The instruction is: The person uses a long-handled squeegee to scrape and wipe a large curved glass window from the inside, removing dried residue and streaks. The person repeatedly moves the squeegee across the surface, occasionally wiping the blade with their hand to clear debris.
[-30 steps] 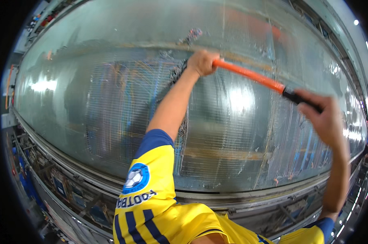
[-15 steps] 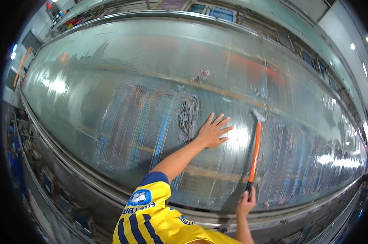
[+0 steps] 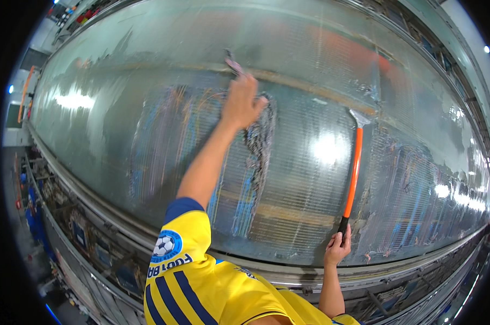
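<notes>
A wide, wet, translucent panel (image 3: 299, 146) lies before me, with streaks of blue and brown residue on it. My left hand (image 3: 242, 103) reaches over its middle, slightly blurred. At its fingertips is a pinkish-grey clump of residue (image 3: 233, 65), seemingly gripped; the thumb stands out to the right. Just right of that hand runs a ridge of dark grey sludge (image 3: 261, 132). My right hand (image 3: 338, 250), low at the near edge, is closed round the black grip of a long orange-handled scraper (image 3: 353, 172). The scraper's flared pale head (image 3: 358, 117) rests on the panel.
A metal rail (image 3: 93, 195) borders the panel's near side. Below it are frames and dark machine parts (image 3: 88, 233). Another rail with framework (image 3: 418, 40) runs along the far side. An orange bar (image 3: 26, 95) stands at the far left.
My left hand has moved up and left from the bare panel to the clump, which now lies farther left. The view has shifted. My right hand still holds the scraper.
</notes>
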Available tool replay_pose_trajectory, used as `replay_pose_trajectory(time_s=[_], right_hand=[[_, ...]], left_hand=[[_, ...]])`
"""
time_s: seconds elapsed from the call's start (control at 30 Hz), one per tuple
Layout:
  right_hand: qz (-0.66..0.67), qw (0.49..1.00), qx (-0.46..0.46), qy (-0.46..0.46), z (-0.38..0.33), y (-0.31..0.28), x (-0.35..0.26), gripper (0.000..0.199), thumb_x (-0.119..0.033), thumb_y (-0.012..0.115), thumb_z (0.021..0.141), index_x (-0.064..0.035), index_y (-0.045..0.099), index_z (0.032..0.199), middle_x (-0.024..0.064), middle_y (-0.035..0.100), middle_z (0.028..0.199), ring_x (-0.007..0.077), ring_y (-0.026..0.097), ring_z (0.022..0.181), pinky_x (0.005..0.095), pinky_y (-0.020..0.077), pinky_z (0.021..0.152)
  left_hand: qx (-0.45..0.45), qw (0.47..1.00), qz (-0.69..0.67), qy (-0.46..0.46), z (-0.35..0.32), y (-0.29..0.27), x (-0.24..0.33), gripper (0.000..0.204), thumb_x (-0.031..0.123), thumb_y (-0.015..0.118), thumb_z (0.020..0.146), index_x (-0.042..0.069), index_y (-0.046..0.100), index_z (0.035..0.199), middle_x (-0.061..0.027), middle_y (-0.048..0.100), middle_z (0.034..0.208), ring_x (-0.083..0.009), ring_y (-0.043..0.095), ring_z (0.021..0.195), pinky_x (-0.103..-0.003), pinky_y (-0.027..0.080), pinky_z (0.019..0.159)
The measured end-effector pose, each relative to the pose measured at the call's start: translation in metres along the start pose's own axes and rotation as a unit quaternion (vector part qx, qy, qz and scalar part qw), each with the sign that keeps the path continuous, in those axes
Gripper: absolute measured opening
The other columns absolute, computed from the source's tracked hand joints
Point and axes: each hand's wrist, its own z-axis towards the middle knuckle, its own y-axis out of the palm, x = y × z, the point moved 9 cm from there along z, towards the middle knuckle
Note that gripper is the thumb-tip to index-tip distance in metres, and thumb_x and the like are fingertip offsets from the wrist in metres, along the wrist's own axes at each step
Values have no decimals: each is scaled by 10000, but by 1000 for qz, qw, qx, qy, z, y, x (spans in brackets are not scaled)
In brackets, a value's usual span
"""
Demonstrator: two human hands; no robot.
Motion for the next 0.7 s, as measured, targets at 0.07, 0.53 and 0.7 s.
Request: replay_pose_trajectory(time_s=[0.07,0.53,0.7], right_hand=[[9,1000,0,9,1,-2,4,483,-97,572,1029,-9,498,1499,15,566,776,34,421,515,210,322,437],[3,998,-60,1,7,8,-4,473,-169,602,1050,-73,506,1503,6,575,795,37,458,520,209,360,397],[-10,999,-45,16,3,11,-9,484,-173,596,1051,-62,497,1512,5,563,778,46,451,513,220,362,411]], left_hand=[[-49,984,-166,53,-64,-7,76,632,402,625,969,60,505,1487,-168,450,1580,-363,378,1486,-537,210,1257],[40,959,204,-192,-307,-168,-184,256,119,602,958,134,770,1151,-117,536,1502,-383,472,1384,-539,368,1142],[122,979,3,-166,-264,-160,-121,160,250,712,876,144,802,956,-115,595,1428,-403,509,1313,-573,354,1106]])
